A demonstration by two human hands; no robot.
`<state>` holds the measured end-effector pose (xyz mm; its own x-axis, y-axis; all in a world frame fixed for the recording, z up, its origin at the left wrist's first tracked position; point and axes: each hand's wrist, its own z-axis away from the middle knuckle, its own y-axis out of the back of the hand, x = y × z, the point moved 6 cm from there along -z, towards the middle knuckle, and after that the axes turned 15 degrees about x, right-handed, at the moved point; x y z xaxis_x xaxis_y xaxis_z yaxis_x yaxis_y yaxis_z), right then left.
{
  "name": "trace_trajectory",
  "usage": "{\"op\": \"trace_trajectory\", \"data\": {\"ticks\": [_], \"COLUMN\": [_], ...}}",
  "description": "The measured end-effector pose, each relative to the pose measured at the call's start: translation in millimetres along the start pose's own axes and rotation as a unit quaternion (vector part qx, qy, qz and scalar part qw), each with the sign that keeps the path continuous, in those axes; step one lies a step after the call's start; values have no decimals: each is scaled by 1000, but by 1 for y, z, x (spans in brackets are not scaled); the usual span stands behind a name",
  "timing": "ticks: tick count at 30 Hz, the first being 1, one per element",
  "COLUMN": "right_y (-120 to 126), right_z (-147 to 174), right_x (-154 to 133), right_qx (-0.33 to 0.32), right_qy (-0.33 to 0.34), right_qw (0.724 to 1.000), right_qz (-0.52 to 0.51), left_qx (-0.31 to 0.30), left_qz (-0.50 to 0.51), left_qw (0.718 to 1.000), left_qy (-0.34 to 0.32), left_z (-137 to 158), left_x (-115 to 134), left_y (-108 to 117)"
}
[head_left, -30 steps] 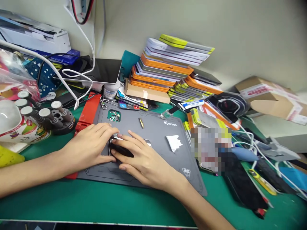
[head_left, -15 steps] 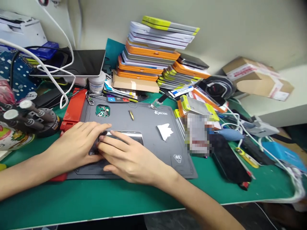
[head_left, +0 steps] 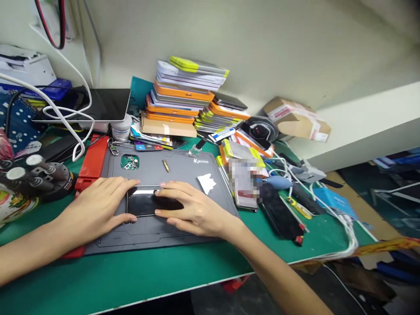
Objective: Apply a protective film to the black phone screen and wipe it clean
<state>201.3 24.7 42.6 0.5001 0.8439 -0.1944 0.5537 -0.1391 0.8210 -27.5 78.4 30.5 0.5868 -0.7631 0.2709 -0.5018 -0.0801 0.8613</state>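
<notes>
A smartphone point(head_left: 141, 202) with a dark screen lies flat, screen up, on the grey work mat point(head_left: 157, 238). My left hand point(head_left: 95, 205) grips its left end, fingers along the far edge and thumb at the near corner. Over the phone's right part rests my right hand point(head_left: 193, 210), fingers stretched and apart, their tips on the screen. The right end is hidden beneath this hand. Past the phone lie a small brass-coloured piece point(head_left: 166, 166) and a torn white paper point(head_left: 206, 183). Small metal parts sit in a green recess point(head_left: 130, 162) of the mat.
Stacked boxes point(head_left: 183, 94) stand against the wall. At left are a screwdriver holder point(head_left: 54, 179) and a red holder strip point(head_left: 93, 162). A small glass bottle point(head_left: 194, 151) is at the mat's far edge. On the right lie a black pouch point(head_left: 282, 214), a yellow cutter point(head_left: 299, 208) and cables.
My right hand has slid right, from the phone's left end across its screen, uncovering the left part. My left hand stays at the left end. The camera view has shifted.
</notes>
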Motion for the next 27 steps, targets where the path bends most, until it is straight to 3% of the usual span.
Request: {"op": "trace_trajectory", "data": {"ticks": [14, 21, 27], "right_y": [29, 25, 13], "right_z": [59, 59, 37], "right_x": [6, 3, 3], "right_qx": [30, 36, 12], "right_qy": [-78, -74, -55], "right_qw": [993, 995, 998], "right_qz": [78, 59, 25], "left_qx": [-2, -1, 3], "left_qz": [7, -10, -34], "left_qw": [1000, 1000, 999], "left_qy": [11, 28, 27], "left_z": [2, 6, 6], "left_x": [-4, -7, -5], "left_y": [-3, -7, -8]}}
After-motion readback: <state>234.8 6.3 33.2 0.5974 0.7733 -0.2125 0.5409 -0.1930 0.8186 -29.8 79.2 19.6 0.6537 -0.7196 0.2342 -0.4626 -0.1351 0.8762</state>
